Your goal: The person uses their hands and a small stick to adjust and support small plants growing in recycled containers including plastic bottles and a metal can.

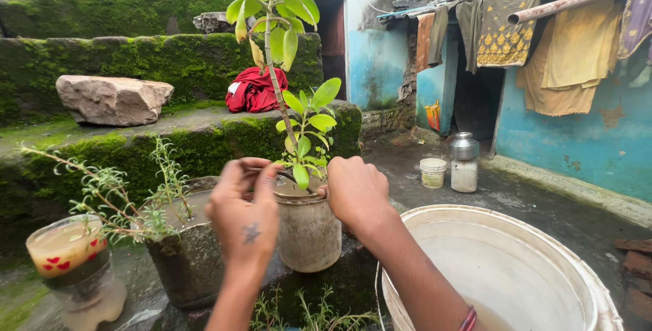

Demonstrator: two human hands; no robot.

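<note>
Okay, my left hand [246, 210] pinches something thin, unclear what, beside the weathered grey cylindrical plant pot [309, 232]; my right hand [354, 192] curls on its rim. Leafy green plant [302, 124] stands upright between; work seems midway.

Head camera, single view. Worn on the person's head; faces forward and slightly down across a mossy ledge [204, 134]. Close range: both hands, left [244, 215] and right [356, 192], at a pot [309, 232] in centre frame. Far range: blue wall [598, 141] and hung cloths [564, 59], right. No second view.
</note>
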